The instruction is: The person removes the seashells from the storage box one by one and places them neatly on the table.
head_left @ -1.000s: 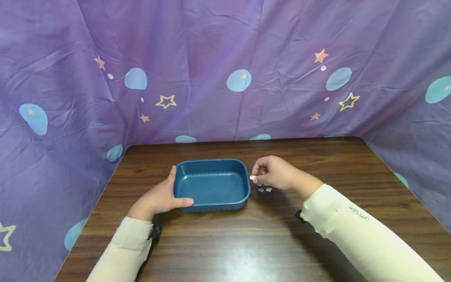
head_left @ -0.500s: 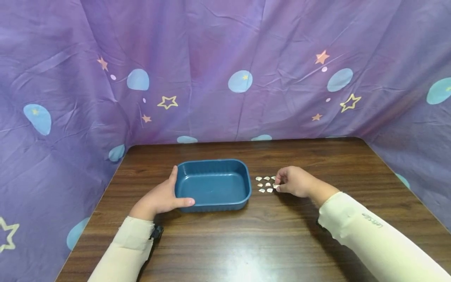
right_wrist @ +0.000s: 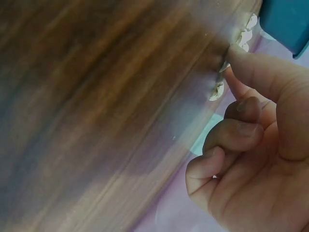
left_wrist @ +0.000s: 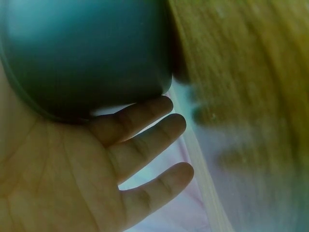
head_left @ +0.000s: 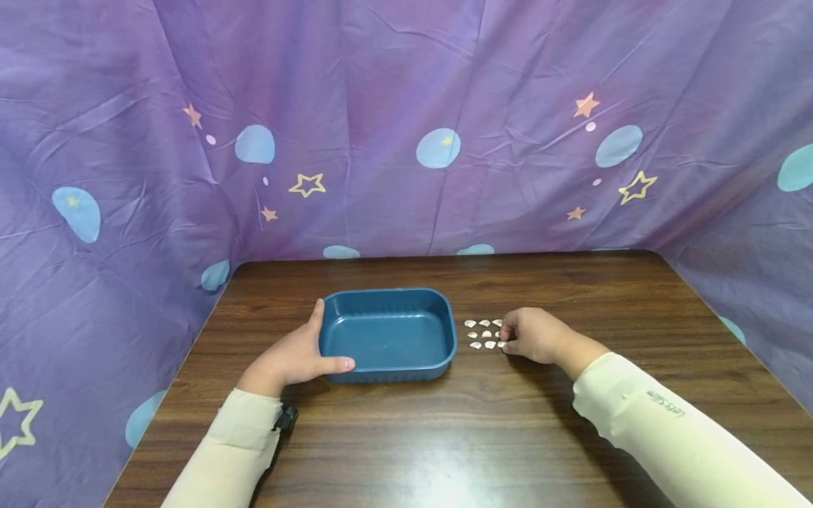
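A blue rectangular plastic basin point(head_left: 387, 331) stands on the wooden table. My left hand point(head_left: 288, 356) rests against its left end, thumb along the front rim and index finger at the back left corner. In the left wrist view, the other fingers point(left_wrist: 145, 145) are straight beside the basin wall. Right of the basin, small white seashells point(head_left: 486, 334) lie in three rows. My right hand point(head_left: 536, 335) pinches a shell point(head_left: 502, 345) between thumb and index finger at the right end of the front row; its fingers partly cover the right column. Its other fingers point(right_wrist: 231, 135) are curled.
The brown wooden table point(head_left: 406, 423) has its back edge against a purple curtain point(head_left: 381, 176) with stars and blue spots. More curtain hangs at both sides. The basin's right wall stands close to the shells.
My right hand has moved right and slightly forward from beside the basin, carrying a shell to the front row's right end. My left hand has stayed on the basin.
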A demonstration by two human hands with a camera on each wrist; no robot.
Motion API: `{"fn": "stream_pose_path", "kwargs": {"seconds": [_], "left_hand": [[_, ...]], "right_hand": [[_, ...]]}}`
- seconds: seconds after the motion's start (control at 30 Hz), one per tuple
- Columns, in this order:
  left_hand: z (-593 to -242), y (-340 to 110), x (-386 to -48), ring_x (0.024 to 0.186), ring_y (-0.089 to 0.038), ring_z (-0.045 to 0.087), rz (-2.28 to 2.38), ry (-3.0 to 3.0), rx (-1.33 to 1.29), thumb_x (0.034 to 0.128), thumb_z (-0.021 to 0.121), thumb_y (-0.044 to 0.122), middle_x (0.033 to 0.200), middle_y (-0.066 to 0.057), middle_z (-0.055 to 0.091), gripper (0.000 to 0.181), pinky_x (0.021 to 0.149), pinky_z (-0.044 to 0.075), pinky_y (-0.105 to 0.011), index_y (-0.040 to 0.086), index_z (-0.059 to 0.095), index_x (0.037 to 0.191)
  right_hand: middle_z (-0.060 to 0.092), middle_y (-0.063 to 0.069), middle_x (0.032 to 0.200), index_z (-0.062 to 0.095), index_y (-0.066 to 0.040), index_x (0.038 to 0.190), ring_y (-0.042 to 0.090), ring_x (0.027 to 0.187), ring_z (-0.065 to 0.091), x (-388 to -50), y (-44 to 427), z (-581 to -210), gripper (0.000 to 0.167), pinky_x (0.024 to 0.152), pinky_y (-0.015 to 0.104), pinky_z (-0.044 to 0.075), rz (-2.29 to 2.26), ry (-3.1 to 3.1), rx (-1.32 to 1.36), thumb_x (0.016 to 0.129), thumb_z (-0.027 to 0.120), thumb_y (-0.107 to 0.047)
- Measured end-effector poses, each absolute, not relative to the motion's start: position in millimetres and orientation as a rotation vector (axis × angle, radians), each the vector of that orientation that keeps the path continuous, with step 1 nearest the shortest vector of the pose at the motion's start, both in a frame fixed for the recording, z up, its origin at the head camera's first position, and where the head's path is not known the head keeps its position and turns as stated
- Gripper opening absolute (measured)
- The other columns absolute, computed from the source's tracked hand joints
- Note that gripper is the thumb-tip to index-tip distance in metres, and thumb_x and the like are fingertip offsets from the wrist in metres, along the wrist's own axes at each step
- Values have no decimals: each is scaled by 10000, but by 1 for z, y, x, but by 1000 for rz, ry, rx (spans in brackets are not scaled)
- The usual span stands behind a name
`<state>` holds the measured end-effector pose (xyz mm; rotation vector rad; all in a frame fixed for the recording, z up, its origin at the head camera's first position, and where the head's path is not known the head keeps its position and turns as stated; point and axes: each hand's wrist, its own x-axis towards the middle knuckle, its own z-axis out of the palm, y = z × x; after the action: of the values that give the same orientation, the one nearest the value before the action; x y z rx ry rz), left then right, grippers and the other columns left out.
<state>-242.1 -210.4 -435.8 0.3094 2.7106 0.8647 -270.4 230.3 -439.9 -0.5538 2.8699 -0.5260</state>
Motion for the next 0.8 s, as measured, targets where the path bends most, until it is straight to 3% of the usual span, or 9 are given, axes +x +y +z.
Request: {"fn": "stream_pose_path", "kwargs": {"seconds": [0.27, 0.43, 0.6, 0.73, 0.8], "left_hand": [[-436, -209, -242, 1408, -461, 500, 883, 2695, 317, 848, 810, 603, 1630, -381, 317, 1384, 1140, 428, -610, 9, -138, 1662], [-437, -208, -244, 1455, -480, 450, 883, 2698, 337, 855, 813, 595, 1648, -380, 275, 1377, 1167, 400, -613, -10, -127, 1659], [-439, -211, -245, 1512, -493, 358, 885, 2690, 346, 878, 807, 572, 1676, -366, 202, 1356, 1210, 342, -609, -16, -137, 1654], [-441, -217, -245, 1561, -507, 222, 913, 2667, 353, 923, 771, 550, 1704, -348, 97, 1300, 1244, 262, -624, -9, -149, 1653], [-443, -220, -245, 1575, -509, 160, 935, 2657, 366, 962, 730, 533, 1715, -337, 48, 1241, 1256, 220, -633, -13, -145, 1652]], "right_hand": [[648, -75, 739, 672, -155, 828, 124, 687, 543, -266, 241, -428, 174, 698, 357, 474, -620, 2903, -580, 861, 842, -175], [669, -50, 778, 706, -155, 929, 139, 716, 585, -259, 260, -418, 202, 683, 375, 493, -646, 2965, -563, 936, 796, -335], [753, 142, 1082, 684, -61, 1218, 314, 981, 716, -248, 282, -410, 438, 849, 547, 566, -589, 3052, -581, 995, 722, -437], [654, 302, 1313, 494, -46, 1503, 504, 1189, 638, -238, 300, -406, 675, 960, 674, 502, -541, 3099, -587, 1015, 684, -470], [603, 335, 1382, 412, -69, 1577, 568, 1253, 574, -233, 310, -404, 751, 1005, 722, 449, -506, 3135, -596, 1010, 687, -478]]}}
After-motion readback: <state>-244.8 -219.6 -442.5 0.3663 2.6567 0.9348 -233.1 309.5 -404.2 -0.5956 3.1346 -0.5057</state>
